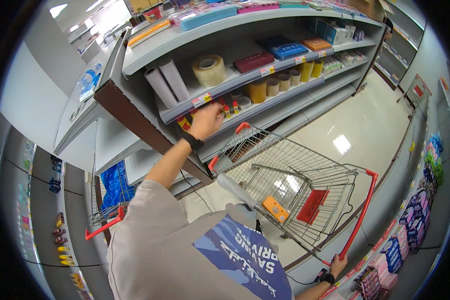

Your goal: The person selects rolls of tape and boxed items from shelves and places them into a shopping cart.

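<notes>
My left hand [208, 120] reaches into a lower shelf among small yellow glue sticks [227, 111] with red caps. Its fingertips are partly hidden by the items and the shelf edge, so a grip cannot be made out. Beside it lie a white tape roll [244, 102] and a wide yellow-brown tape roll [257, 92]. My right hand [337, 264] is closed around the red handle [360, 221] of a wire shopping cart [285, 157]. An orange item [275, 209] and a long grey-white wrapped object [236, 190] are at the cart's near side.
Above my left hand, a shelf holds two white rolls [167, 84], a large clear tape roll [209, 70] and flat boxes [283, 47]. A second cart [104, 228] with a blue bag [117, 185] stands at left. Stocked shelving [393, 255] runs along the right.
</notes>
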### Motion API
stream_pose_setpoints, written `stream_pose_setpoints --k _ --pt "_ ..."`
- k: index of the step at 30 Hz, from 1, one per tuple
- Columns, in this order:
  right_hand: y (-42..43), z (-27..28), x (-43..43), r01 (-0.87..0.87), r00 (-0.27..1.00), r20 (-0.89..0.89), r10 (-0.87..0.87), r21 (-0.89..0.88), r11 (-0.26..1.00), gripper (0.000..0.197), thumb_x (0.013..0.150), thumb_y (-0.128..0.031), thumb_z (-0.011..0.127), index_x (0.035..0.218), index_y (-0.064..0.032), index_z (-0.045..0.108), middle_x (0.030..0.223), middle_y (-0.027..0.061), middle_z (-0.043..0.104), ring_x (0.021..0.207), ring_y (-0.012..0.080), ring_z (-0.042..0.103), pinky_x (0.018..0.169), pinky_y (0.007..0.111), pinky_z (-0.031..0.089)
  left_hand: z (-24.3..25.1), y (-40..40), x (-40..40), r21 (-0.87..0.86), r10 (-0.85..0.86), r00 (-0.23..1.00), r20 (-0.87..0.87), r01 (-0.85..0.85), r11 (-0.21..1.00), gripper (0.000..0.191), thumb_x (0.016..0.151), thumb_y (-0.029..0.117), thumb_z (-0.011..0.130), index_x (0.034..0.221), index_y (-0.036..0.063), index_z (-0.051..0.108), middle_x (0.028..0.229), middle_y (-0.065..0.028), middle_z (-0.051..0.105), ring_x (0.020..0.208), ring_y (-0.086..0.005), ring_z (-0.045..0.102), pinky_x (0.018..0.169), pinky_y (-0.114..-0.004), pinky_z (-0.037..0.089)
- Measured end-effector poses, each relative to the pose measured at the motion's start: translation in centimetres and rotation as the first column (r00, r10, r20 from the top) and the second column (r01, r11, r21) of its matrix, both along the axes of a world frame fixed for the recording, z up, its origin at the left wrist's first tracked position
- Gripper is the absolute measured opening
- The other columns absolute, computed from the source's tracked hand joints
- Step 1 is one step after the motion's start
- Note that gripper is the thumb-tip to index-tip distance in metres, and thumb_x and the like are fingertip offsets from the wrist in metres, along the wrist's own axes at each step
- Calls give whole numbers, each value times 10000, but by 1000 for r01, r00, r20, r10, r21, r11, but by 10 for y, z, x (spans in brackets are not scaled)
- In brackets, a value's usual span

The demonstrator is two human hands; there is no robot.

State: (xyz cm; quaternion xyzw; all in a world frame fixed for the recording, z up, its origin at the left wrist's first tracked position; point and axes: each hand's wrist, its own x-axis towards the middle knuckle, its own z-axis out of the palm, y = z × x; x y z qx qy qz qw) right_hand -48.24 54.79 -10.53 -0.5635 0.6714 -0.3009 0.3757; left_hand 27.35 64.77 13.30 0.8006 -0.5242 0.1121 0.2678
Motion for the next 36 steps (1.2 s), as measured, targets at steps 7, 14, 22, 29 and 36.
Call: stream_pose_setpoints --k 7,14,22,29,36 --pt "-3 -16 -18 -23 998 -66 18 -74 997 117 816 -64 620 848 -23 515 652 29 521 527 137 515 493 284 425 234 0 121 -229 373 838 399 -303 925 382 845 327 613 1117 60 589 966 -170 676 908 -345 643 769 -441 510" --pt "1 6 1 -11 993 -118 10 -10 1000 194 789 -104 658 930 -7 566 725 99 590 609 207 558 597 354 459 317 72 290 167 619 673 406 -720 673 539 784 337 610 1157 -49 562 1183 -257 604 1089 -401 593 940 -453 470" --pt "5 14 -2 59 958 -281 -61 -16 998 222 797 -106 659 953 40 602 734 113 623 662 228 571 641 386 471 290 66 377 360 649 731 211 -676 643 570 647 316 689 1022 -108 619 999 -275 662 934 -356 657 801 -397 523" --pt "3 25 10 132 991 -35 -128 176 975 180 796 -80 615 961 -12 590 705 52 565 585 177 519 517 337 435 284 60 440 344 667 726 166 -676 651 723 597 204 687 1248 -59 513 1165 -266 605 1117 -357 577 923 -392 465" --pt "5 31 17 130 992 -29 -127 272 953 159 791 -82 612 938 -31 578 700 47 555 569 166 494 510 325 418 282 50 418 546 693 704 155 -646 534 629 569 183 705 1158 -11 601 1110 -234 641 1049 -348 613 874 -415 489"
